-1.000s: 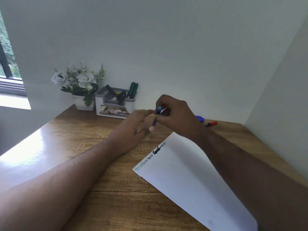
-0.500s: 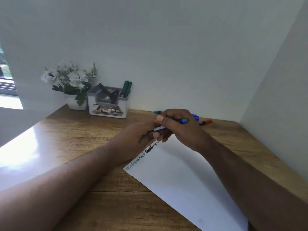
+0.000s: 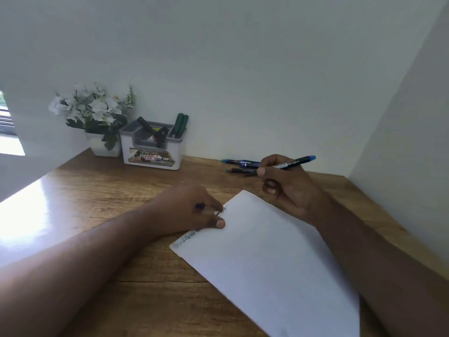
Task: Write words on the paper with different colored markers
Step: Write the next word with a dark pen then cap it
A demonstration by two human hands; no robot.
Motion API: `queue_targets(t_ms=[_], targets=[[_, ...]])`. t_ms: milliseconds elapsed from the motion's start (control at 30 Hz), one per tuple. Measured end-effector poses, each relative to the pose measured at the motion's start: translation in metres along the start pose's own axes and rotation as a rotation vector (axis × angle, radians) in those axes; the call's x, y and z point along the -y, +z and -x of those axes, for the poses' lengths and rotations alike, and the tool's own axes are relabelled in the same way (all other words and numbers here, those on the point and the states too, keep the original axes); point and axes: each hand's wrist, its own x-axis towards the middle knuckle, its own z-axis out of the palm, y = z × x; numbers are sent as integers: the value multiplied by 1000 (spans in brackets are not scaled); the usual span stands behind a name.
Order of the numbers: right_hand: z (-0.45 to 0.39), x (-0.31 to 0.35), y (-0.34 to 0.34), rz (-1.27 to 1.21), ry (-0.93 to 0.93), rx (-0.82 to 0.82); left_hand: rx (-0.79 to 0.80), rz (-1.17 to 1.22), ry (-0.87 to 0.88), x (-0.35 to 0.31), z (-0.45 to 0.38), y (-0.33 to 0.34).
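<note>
Since the earlier frame the blue-capped marker has been carried rightward, pinched in the right hand, while the left hand, gripping a small dark cap, pins the paper, which should be kept flat.

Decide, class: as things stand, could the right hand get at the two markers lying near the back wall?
Probably yes. The right hand is just in front of the two markers with only bare desk between, but it already holds a marker, so it would likely have to set that down first.
</note>
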Motion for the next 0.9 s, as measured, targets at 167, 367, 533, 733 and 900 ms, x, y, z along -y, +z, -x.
queue_targets(t_ms=[167, 367, 533, 733, 900], targets=[[-1, -14, 15, 76, 60, 34, 10, 97, 42, 8, 0, 1], [3, -27, 24, 233, 69, 10, 0, 136, 32, 10, -3, 3], [1, -30, 25, 321, 22, -37, 17, 130, 25, 8, -2, 1], [3, -30, 27, 415, -4, -34, 17, 130, 24, 8, -3, 1], [3, -31, 29, 444, -7, -19, 19, 145, 21, 9, -3, 2]])
